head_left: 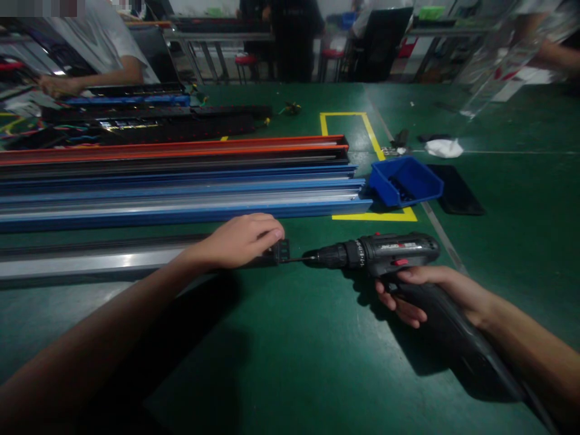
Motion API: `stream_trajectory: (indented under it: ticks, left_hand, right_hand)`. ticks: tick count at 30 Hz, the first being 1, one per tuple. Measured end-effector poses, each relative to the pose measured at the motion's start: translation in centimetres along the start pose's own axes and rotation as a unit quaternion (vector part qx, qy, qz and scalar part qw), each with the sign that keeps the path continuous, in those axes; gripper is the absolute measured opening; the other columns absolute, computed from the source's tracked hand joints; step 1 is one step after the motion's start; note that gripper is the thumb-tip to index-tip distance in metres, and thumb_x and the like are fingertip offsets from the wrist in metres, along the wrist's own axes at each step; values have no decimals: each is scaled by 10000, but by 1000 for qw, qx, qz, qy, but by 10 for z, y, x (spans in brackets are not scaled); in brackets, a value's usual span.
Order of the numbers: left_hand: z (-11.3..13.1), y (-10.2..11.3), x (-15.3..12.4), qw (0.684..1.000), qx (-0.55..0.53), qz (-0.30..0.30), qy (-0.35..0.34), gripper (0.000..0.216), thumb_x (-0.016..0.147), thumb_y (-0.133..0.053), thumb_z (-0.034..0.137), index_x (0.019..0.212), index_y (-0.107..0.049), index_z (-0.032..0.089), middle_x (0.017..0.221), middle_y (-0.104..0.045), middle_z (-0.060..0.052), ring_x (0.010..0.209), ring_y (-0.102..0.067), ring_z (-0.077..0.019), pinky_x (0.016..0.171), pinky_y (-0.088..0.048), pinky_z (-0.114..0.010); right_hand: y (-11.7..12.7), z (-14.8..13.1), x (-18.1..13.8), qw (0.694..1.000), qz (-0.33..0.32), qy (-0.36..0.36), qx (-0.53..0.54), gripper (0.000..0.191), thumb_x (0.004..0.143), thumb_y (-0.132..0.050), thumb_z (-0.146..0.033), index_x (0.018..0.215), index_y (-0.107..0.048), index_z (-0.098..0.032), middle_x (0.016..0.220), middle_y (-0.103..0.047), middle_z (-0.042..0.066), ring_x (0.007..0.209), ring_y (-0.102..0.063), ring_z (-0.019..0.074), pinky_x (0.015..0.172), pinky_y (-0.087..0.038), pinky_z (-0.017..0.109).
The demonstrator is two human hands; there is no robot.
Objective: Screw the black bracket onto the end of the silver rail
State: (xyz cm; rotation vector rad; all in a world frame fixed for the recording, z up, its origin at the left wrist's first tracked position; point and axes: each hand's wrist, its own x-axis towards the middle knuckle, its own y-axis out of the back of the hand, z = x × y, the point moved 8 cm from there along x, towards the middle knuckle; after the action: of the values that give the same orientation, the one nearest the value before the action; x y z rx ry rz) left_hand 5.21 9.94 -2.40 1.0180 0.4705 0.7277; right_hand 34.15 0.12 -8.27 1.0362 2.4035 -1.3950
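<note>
My right hand grips a black cordless drill by its handle, the chuck facing left. The drill's thin bit reaches a small black end piece at the right end of a long black and silver metal channel. Over that end lies my left hand, its fingers curled around the channel and the end piece, with the fingertips partly hidden. Whether the bit sits in a screw is too small to tell.
Behind lie several long blue channels and an orange one. A blue bin with small dark parts stands right of them, beside a dark flat tablet-like slab. Across the green table, a person's arm works near black strips.
</note>
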Motion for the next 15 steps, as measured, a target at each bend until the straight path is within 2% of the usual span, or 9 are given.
stream_trajectory:
  ticks: [15]
  left_hand:
    - [1, 1, -1, 1000, -3, 5, -7, 439, 1119, -381, 445, 1088, -747, 205, 1119, -751, -65, 1016, -678, -226, 894, -481, -341]
  right_hand:
    - [2, 1, 0, 1000, 4, 1, -5, 339, 976, -736, -336, 1150, -772, -47, 972, -775, 111, 621, -672, 95, 660, -597, 241]
